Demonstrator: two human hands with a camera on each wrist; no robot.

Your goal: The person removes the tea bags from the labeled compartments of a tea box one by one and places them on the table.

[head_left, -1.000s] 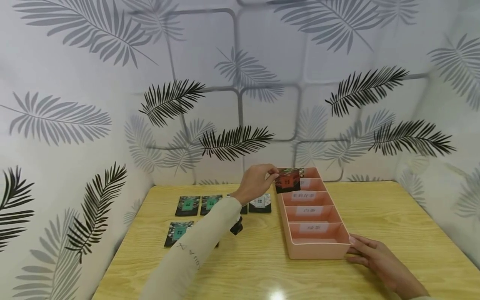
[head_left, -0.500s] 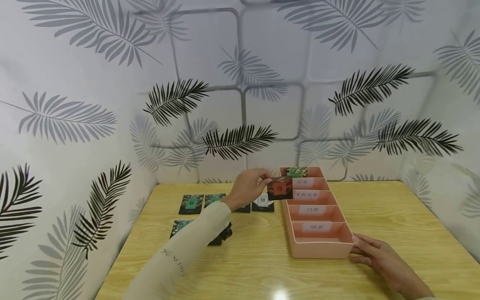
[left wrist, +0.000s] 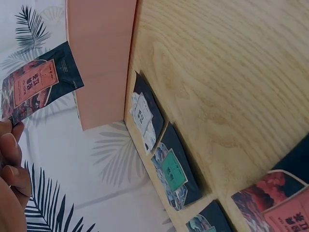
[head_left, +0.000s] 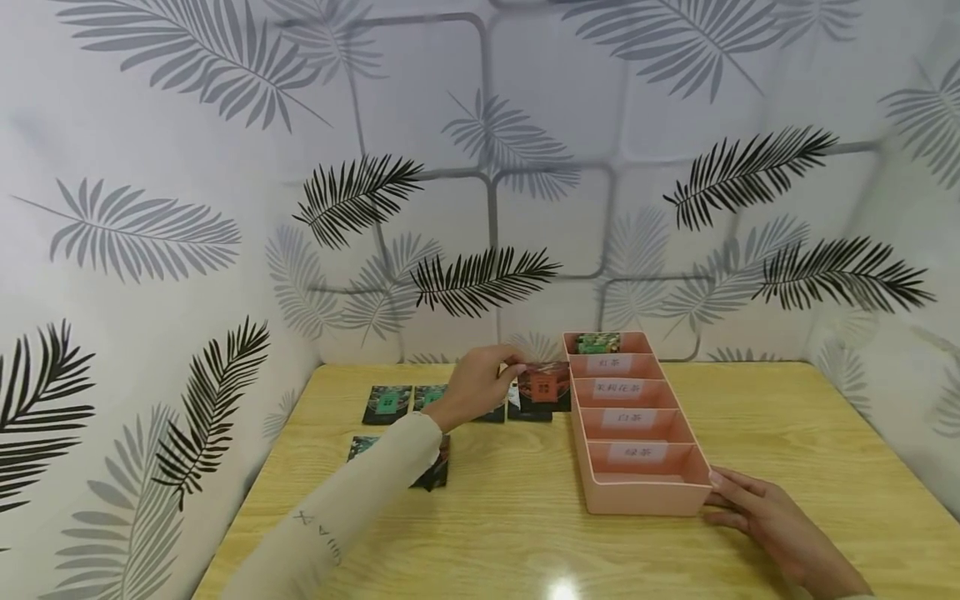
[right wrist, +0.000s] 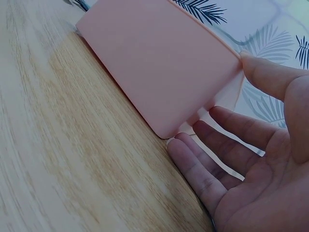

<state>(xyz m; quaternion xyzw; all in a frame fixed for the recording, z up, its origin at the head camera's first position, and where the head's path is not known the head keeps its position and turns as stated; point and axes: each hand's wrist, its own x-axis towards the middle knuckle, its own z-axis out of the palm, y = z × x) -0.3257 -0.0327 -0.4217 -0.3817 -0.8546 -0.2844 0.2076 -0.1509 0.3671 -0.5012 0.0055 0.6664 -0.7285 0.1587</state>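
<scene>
My left hand pinches a black tea sachet with a red label by its upper left corner. The sachet is at the left side of a pink divided box, in front of a white-labelled sachet. In the left wrist view, it hangs in front of the box's wall. My right hand touches the box's near right corner; in the right wrist view the thumb is at the rim and the fairly straight fingers meet the wall. A green-fronted sachet stands in the rear compartment.
Green-labelled sachets lie in a back row on the wooden table. A teal one and a red one lie nearer, partly behind the left sleeve. White label strips mark the box's dividers. A leaf-patterned cloth rises behind.
My left hand has moved the red-labelled sachet left and down, from over the box's rear to beside its left wall. The right hand has stayed at the box's corner.
</scene>
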